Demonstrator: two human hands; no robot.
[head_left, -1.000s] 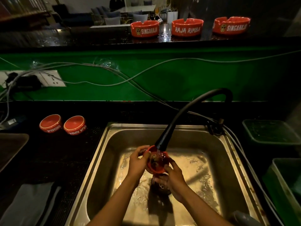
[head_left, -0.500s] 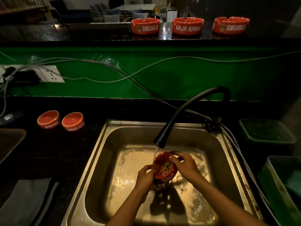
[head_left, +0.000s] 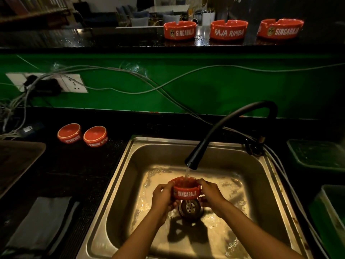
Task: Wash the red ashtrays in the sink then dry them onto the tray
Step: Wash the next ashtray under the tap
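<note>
Rinsing one ashtray (head_left: 186, 191) under the tap (head_left: 192, 162), left hand (head_left: 162, 198) and right hand (head_left: 211, 197) grip it; two (head_left: 82, 135) drain upturned on the counter, three (head_left: 229, 29) wait on the ledge.

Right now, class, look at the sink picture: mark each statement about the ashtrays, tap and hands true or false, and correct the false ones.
1. Both hands hold one ashtray under the tap. True.
2. The tap is off. False: water runs into the ashtray.
3. Three ashtrays stand on the upper ledge. True.
4. The two ashtrays left of the sink stand upright. False: they lie upside down.
5. The held ashtray reads RAJA RIMBA. False: it reads SINGARAJA.
</note>
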